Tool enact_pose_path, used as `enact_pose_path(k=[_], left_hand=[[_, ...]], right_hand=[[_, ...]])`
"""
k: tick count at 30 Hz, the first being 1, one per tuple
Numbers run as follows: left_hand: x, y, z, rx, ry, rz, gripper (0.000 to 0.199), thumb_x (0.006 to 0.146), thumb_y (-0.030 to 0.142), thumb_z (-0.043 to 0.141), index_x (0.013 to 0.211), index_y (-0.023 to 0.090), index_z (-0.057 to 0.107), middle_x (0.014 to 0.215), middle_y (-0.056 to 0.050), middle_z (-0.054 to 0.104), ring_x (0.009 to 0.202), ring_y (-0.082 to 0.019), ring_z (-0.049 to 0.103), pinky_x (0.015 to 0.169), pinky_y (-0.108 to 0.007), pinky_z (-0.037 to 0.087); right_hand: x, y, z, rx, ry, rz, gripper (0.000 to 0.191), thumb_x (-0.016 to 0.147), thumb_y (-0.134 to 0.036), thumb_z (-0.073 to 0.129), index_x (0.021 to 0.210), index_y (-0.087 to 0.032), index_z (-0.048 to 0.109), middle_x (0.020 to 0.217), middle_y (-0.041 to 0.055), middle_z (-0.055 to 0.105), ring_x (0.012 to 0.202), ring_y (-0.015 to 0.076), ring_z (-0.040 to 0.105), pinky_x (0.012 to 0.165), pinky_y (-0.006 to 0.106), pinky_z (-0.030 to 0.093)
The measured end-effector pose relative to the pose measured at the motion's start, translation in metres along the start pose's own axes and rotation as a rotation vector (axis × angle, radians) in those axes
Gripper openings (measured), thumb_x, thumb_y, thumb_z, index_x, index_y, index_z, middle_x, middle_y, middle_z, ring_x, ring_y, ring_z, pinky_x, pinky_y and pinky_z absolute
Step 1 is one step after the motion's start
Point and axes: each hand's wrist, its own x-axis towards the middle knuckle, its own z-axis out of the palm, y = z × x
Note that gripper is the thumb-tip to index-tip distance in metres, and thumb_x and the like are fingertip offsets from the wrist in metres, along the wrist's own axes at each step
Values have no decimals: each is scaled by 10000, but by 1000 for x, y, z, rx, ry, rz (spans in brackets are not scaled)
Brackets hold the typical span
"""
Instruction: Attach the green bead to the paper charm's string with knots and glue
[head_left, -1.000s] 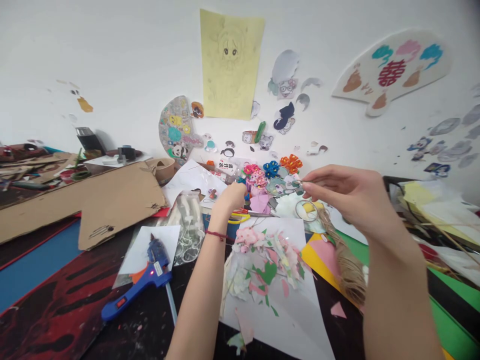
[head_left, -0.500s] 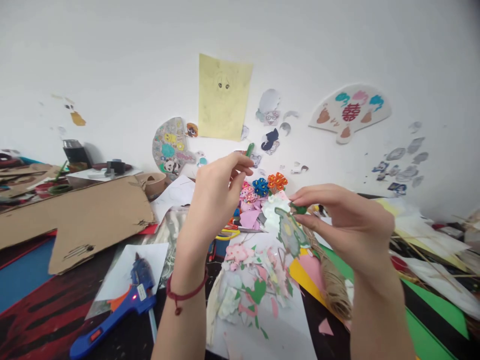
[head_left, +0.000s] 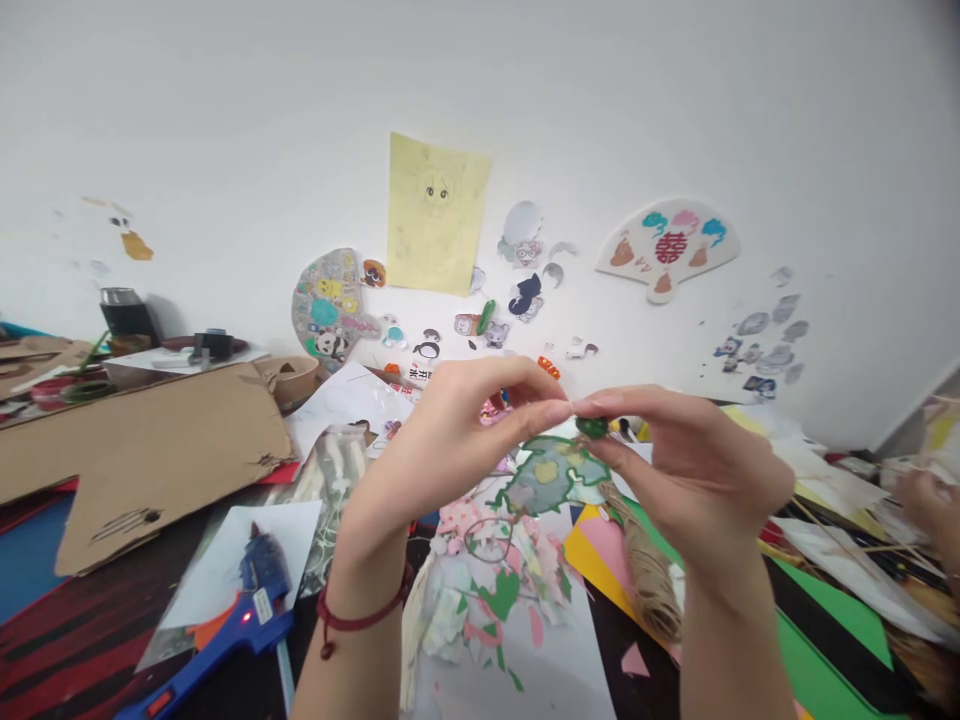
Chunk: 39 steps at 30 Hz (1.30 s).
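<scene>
My right hand [head_left: 667, 460] pinches a small shiny dark green round piece [head_left: 592, 427] between thumb and fingertips. Just below it hangs a grey, see-through cut-out with a green rim and a yellow centre [head_left: 546, 472]. My left hand [head_left: 480, 430] has thumb and forefinger closed together, their tips meeting my right fingertips beside the green piece. Whatever lies between the left fingertips is too small to make out. A thin dark loop [head_left: 487, 540] shows beneath the cut-out. White paper [head_left: 555, 660] strewn with pink, green and white scraps lies under both hands.
At left, a blue glue gun [head_left: 255, 610] with a lit red light rests on paper. Behind it lies cut cardboard [head_left: 180, 450]. To the right are a twine roll [head_left: 652, 590] and green sheets [head_left: 840, 610]. Another person's hand [head_left: 934, 500] shows at the right edge.
My left hand has come down and right, its fingertips now meeting my right hand's. The green-rimmed cut-out has swung left and turned flatter. Another person's hand has entered at right.
</scene>
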Motion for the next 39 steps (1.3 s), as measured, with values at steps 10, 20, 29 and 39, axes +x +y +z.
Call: enact_pose_path(k=[10, 20, 29, 39], left_hand=[[4, -4, 8, -148, -194, -53, 91, 944, 256, 645, 963, 183, 696, 922, -5, 726, 866, -135, 663, 796, -238, 506], [7, -4, 12, -58, -40, 7, 80, 923, 269, 680, 912, 210, 734, 839, 25, 736, 767, -103, 617, 725, -239, 462], [6, 3, 12, -7, -30, -3, 63, 912, 237, 683, 895, 195, 727, 836, 36, 727, 762, -96, 592, 709, -228, 441], [9, 7, 19, -67, -3, -33, 59, 896, 214, 685, 855, 191, 722, 802, 37, 718, 767, -103, 612, 718, -218, 465]], right_hand=[[4, -6, 0, -139, 44, -147, 484, 798, 63, 677, 1127, -286, 739, 998, 26, 784, 909, 243, 747, 737, 426, 631], [6, -8, -4, -254, 54, -222, 503, 808, 50, 680, 1155, -310, 732, 995, 16, 788, 898, 242, 754, 729, 409, 645], [6, -10, -8, -359, 7, -270, 590, 789, 77, 691, 1239, -306, 693, 1008, 21, 788, 895, 226, 750, 749, 389, 634], [10, -10, -11, -400, 78, -312, 653, 783, 77, 683, 1262, -366, 685, 926, -3, 787, 798, 241, 748, 633, 400, 606]])
